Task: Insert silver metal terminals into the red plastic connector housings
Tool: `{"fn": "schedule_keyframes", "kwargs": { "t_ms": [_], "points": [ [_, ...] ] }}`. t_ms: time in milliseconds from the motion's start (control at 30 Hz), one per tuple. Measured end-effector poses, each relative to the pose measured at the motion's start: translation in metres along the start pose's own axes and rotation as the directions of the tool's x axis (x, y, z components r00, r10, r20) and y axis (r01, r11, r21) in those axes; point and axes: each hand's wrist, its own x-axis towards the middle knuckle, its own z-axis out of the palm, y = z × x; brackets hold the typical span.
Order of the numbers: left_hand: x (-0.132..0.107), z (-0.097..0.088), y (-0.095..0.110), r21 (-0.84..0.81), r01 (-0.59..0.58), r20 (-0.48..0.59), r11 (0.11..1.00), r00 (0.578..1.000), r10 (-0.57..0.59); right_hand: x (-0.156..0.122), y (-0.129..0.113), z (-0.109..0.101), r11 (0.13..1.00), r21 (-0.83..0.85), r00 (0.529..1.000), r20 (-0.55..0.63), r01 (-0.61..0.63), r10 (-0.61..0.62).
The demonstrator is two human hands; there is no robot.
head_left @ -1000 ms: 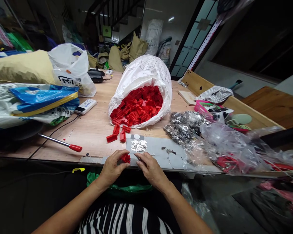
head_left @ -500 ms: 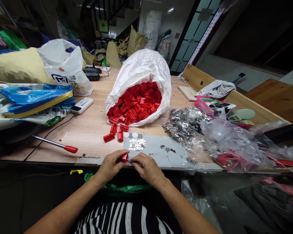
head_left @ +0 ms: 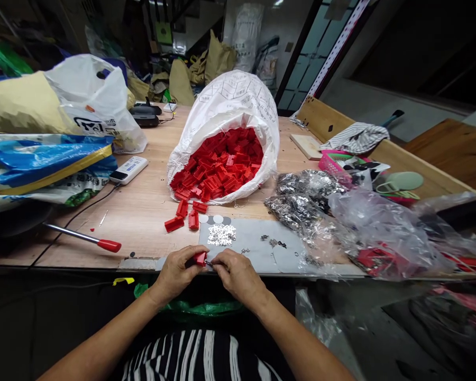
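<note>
At the table's front edge, my left hand is closed around a small red plastic block. My right hand pinches a thin dark metal piece, whose tip meets the block's right end; its kind is hard to make out. Just beyond my hands, a pile of small shiny metal parts lies on a grey mat. Several loose red blocks rest on the wood in front of a white woven sack, which lies open toward me, full of similar red blocks.
Clear plastic bags of metal parts crowd the right side, beside a pink basket. Leftward are a red-tipped metal lever, a white device with a cable and stuffed bags. A wooden board edges the right.
The camera view has shifted slightly. My hands stay together at the table edge, with the red block and the thin metal piece still held end to end.
</note>
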Motion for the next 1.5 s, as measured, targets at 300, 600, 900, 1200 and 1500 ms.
{"fn": "schedule_keyframes", "kwargs": {
  "t_ms": [300, 600, 900, 1200, 1500],
  "points": [
    [-0.004, 0.001, -0.002, -0.03, 0.023, -0.012, 0.999, 1.0, -0.023, -0.008, -0.01, 0.008, 0.996, -0.084, 0.999, -0.051, -0.015, 0.011],
    [-0.021, 0.0, 0.028, -0.751, 0.31, 0.086, 0.583, 0.921, -0.379, -0.021, -0.011, -0.004, 0.945, 0.306, 0.991, 0.026, 0.118, -0.132],
    [-0.03, 0.004, 0.03, -0.917, 0.39, 0.297, 0.085, 0.809, -0.508, -0.021, -0.025, -0.008, 0.968, 0.206, 0.987, 0.033, 0.146, -0.156],
    [-0.036, 0.01, 0.03, -0.915, 0.394, 0.298, 0.083, 0.801, -0.519, -0.014, -0.022, -0.003, 0.942, 0.284, 0.984, -0.071, 0.177, -0.163],
    [-0.035, 0.001, 0.025, -0.93, 0.366, 0.319, -0.047, 0.734, -0.599, -0.014, -0.031, -0.006, 0.974, 0.14, 0.979, 0.078, 0.177, -0.189]
  ]
}}
